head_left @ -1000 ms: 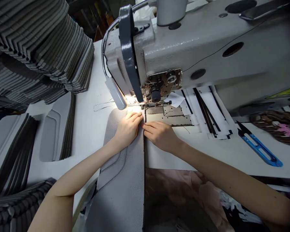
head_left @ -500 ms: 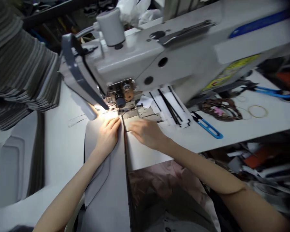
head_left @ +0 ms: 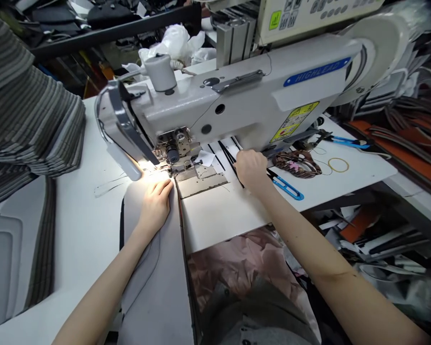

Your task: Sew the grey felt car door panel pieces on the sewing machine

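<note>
My left hand (head_left: 155,203) lies flat, fingers extended, on a grey padded fabric panel (head_left: 158,292), just in front of the sewing machine's lit presser foot (head_left: 170,171). The panel's dark right edge lines up with the needle area and hangs down over the table's front edge toward my lap. Out to the right, my right hand (head_left: 252,170) is closed over the near ends of white and black strips (head_left: 227,152) lying under the machine arm. Its fingertips are hidden, so what they pinch cannot be made out.
Tall stacks of grey panels (head_left: 39,115) stand on the left. Right of my right hand lie blue thread snips (head_left: 289,188), a brown scrunchie (head_left: 297,164), a yellow ring (head_left: 338,165) and blue-handled pliers (head_left: 348,142). The machine body (head_left: 237,100) spans the back; scraps (head_left: 380,239) lie below right.
My right hand has moved right, from beside the needle plate to the strips. My left hand stays on the panel by the presser foot. The head view has shifted, showing more of the machine's right end.
</note>
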`<state>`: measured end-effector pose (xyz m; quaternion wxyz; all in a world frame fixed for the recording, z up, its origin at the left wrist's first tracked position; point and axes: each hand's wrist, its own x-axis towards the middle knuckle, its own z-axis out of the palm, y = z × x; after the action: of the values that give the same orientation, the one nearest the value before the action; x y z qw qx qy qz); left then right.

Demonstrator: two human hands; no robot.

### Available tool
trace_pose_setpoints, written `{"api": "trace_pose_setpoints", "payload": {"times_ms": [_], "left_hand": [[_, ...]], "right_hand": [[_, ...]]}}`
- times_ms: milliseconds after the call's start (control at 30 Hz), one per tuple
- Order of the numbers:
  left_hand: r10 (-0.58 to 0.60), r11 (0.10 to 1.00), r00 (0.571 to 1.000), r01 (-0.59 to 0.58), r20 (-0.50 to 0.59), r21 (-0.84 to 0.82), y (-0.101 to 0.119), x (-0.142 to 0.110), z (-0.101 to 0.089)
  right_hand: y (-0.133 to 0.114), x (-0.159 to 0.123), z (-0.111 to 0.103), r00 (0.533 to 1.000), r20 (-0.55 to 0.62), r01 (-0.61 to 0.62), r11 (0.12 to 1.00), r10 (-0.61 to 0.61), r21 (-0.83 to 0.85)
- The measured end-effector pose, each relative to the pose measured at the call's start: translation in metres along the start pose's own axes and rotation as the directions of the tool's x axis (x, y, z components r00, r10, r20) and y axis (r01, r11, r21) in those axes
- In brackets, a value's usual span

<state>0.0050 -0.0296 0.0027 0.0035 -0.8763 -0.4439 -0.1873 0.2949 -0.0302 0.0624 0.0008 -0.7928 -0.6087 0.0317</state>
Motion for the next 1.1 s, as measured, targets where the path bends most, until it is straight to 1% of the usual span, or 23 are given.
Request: {"api": "trace_pose_setpoints", "payload": {"times_ms": [67,200,300,400,467,500,533,567,600,633,667,700,733,767,800,833,867,900,933,967,1000,1033,1100], "left_hand": [[-0.018,1.000,1.000,0.018,0.004,-0.017,0.000,-0.001,0.001],[-0.025,0.999,1.000,0.024,-0.019,-0.037,-0.001,-0.002,0.003],[-0.011,0.999,0.998,0.008,-0.055,-0.048,-0.002,-0.003,0.005],[-0.014,0.998,0.998,0.010,-0.062,-0.062,-0.002,-0.004,0.005],[-0.020,0.997,0.998,0.016,-0.056,-0.077,-0.001,-0.004,0.005],[-0.024,0.997,0.998,0.020,-0.053,-0.080,0.000,-0.004,0.004],[-0.028,0.997,0.998,0.024,-0.052,-0.080,0.001,-0.005,0.003],[-0.032,0.997,0.998,0.029,-0.052,-0.075,0.002,-0.005,0.002],[-0.038,0.997,0.998,0.035,-0.054,-0.066,0.003,-0.005,0.002],[-0.046,0.997,0.997,0.043,-0.057,-0.057,0.004,-0.005,0.001],[-0.053,0.998,0.997,0.050,-0.061,-0.050,0.005,-0.005,0.001],[-0.058,0.997,0.996,0.055,-0.065,-0.049,0.005,-0.005,0.001],[-0.063,0.997,0.995,0.059,-0.072,-0.057,0.006,-0.005,0.001],[-0.074,0.995,0.994,0.067,-0.082,-0.074,0.005,-0.006,0.002],[-0.095,0.991,0.991,0.085,-0.097,-0.101,0.005,-0.006,0.002],[-0.133,0.983,0.984,0.117,-0.115,-0.139,0.004,-0.006,0.002],[-0.190,0.969,0.973,0.164,-0.134,-0.186,0.003,-0.007,0.001],[-0.261,0.946,0.953,0.221,-0.154,-0.237,0.003,-0.007,0.000],[-0.328,0.919,0.930,0.272,-0.168,-0.287,0.002,-0.007,-0.001],[-0.371,0.896,0.912,0.303,-0.175,-0.324,0.003,-0.007,-0.003],[-0.377,0.889,0.909,0.301,-0.176,-0.346,0.004,-0.007,-0.006],[-0.344,0.897,0.923,0.269,-0.171,-0.352,0.005,-0.007,-0.008],[-0.212,0.930,0.967,0.155,-0.141,-0.334,0.008,-0.006,-0.012]], "right_hand": [[0.001,0.000,-0.004,1.000,0.001,0.004,1.000,-0.004,-0.011],[0.001,-0.005,-0.007,0.999,-0.052,0.015,1.000,-0.016,-0.026],[-0.004,-0.010,-0.006,0.994,-0.097,0.045,0.998,-0.048,-0.042],[-0.004,-0.011,-0.002,0.984,-0.153,0.085,0.995,-0.092,-0.056],[0.002,-0.008,0.001,0.973,-0.195,0.127,0.992,-0.121,0.018],[0.005,-0.006,0.004,0.967,-0.221,0.156,0.981,-0.128,0.114],[0.008,-0.005,0.006,0.963,-0.241,0.183,0.949,-0.121,0.257],[0.009,-0.006,0.010,0.966,-0.238,0.198,0.878,-0.100,0.435],[0.008,-0.008,0.013,0.978,-0.193,0.188,0.759,-0.083,0.624],[0.005,-0.013,0.017,0.989,-0.108,0.145,0.596,-0.097,0.790],[-0.001,-0.021,0.021,0.987,-0.001,0.070,0.418,-0.162,0.906],[-0.009,-0.030,0.025,0.959,0.093,-0.021,0.262,-0.268,0.965],[-0.019,-0.042,0.028,0.911,0.147,-0.096,0.148,-0.385,0.984],[-0.030,-0.053,0.031,0.870,0.145,-0.124,0.076,-0.471,0.989],[-0.040,-0.063,0.034,0.867,0.090,-0.085,0.033,-0.490,0.996],[-0.049,-0.071,0.037,0.893,-0.006,0.019,0.025,-0.451,1.000],[-0.058,-0.077,0.040,0.911,-0.129,0.164,0.057,-0.391,0.985],[-0.064,-0.080,0.043,0.904,-0.256,0.316,0.130,-0.342,0.940],[-0.070,-0.080,0.047,0.868,-0.363,0.449,0.225,-0.339,0.865],[-0.074,-0.079,0.051,0.814,-0.434,0.559,0.314,-0.386,0.767],[-0.078,-0.076,0.054,0.751,-0.468,0.648,0.380,-0.466,0.660],[-0.082,-0.074,0.058,0.687,-0.478,0.719,0.418,-0.547,0.555],[-0.087,-0.070,0.064,0.580,-0.498,0.814,0.444,-0.645,0.374]]}}
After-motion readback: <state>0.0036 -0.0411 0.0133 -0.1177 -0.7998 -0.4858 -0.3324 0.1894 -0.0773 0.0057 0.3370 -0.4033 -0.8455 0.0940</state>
